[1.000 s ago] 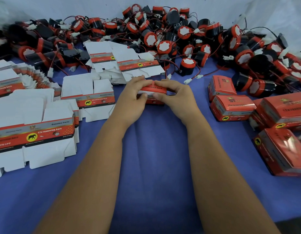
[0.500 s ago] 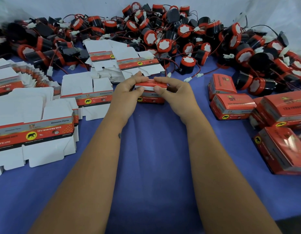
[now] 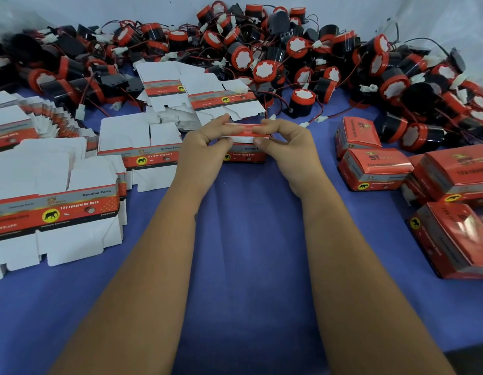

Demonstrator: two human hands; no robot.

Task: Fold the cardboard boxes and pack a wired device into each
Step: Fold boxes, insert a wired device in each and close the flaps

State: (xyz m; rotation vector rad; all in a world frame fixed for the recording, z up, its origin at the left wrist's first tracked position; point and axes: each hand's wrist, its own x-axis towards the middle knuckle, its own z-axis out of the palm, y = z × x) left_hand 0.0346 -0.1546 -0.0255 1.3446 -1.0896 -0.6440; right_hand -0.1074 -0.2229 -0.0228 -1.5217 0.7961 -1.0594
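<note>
blue cloth (image 3: pixel 243 266) covered the table. at its centre a red cardboard box (image 3: pixel 245 155) was pinched at the top flap by the left hand (image 3: pixel 205 147) and the right hand (image 3: pixel 291 147); its contents were hidden. closed boxes (image 3: pixel 375 169) lay to the right, flat unfolded boxes (image 3: pixel 53 209) to the left, cut off by the edge. wired horns (image 3: pixel 302 101) were heaped behind. compared with a second earlier, the flap had been raised and white card exposed.
</note>
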